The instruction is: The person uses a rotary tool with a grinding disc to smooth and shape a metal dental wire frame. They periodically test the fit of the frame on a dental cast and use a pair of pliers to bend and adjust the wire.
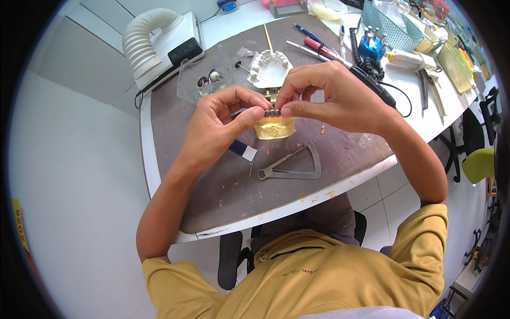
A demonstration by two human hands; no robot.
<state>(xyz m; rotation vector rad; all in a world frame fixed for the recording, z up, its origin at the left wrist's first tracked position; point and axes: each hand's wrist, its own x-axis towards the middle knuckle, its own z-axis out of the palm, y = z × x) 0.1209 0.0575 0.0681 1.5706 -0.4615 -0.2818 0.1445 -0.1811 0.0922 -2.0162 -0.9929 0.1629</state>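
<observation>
A yellow plaster dental model (274,130) rests on the desk in front of me. Along its top edge sits a short row of grey metal crowns (272,113), with a thin red line beneath. My left hand (226,114) pinches the row's left end between thumb and forefinger. At the right end, the thumb and fingertips of my right hand (326,98) are closed on it too. Just behind stands a white plaster dental cast (270,69), with a brass-coloured hinge piece (272,94) partly hidden by my fingers. A metal caliper (293,166) lies nearer to me.
A white suction unit with a ribbed hose (151,40) stands back left, beside a clear box of small rotary tools (202,77). Pens and a corded handpiece (372,85) lie to the right, near baskets (390,29). Orange shavings dot the brown mat (212,196).
</observation>
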